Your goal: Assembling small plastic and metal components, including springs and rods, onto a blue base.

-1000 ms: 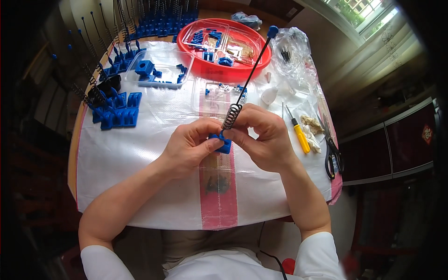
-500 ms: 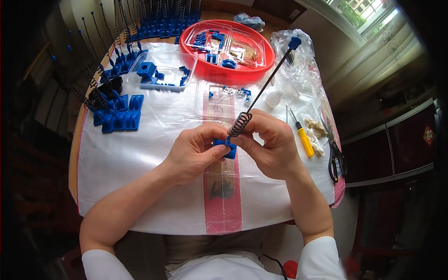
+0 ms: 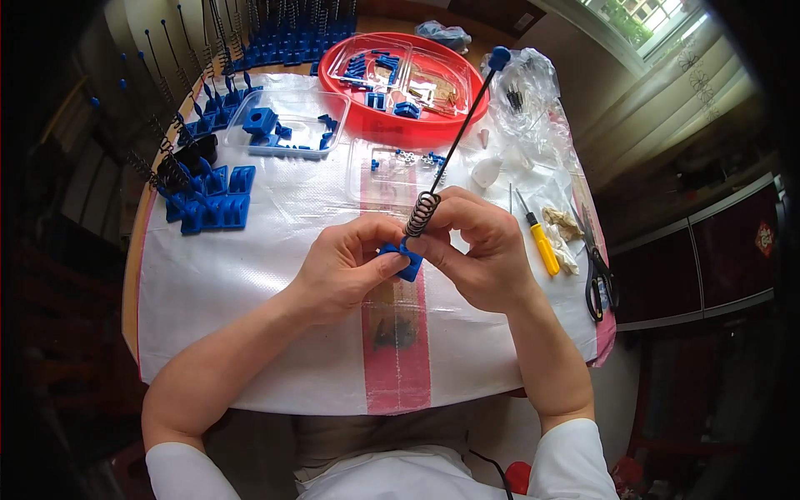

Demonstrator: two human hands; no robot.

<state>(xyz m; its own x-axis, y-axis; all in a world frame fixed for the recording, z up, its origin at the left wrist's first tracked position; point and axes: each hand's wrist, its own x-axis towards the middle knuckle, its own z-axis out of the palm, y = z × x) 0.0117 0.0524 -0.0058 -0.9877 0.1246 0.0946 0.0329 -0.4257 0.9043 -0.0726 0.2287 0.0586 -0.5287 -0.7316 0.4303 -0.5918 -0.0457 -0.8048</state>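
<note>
Over the middle of the table, my left hand (image 3: pixel 346 262) pinches a blue plastic block (image 3: pixel 410 268) between thumb and fingers. Close beside it, my right hand (image 3: pixel 475 246) is closed on the lower end of a black coil spring (image 3: pixel 423 213). A thin black rod (image 3: pixel 461 133) rises from the spring, leaning up and to the right, with a blue knob (image 3: pixel 499 58) at its tip. The spring's foot meets the block between my fingertips; the exact joint is partly hidden by them.
Beyond my hands lie a clear tray (image 3: pixel 392 171) of small parts, a clear box (image 3: pixel 287 125) of blue pieces and a red basin (image 3: pixel 375 125). Blue bases with springs (image 3: pixel 214 200) stand at left. A yellow-handled screwdriver (image 3: pixel 543 246) and black scissors (image 3: pixel 597 279) lie at right.
The rod with its spring has tipped slightly to the left, and its blue knob is now further left and higher. Both hands keep their hold in nearly the same place.
</note>
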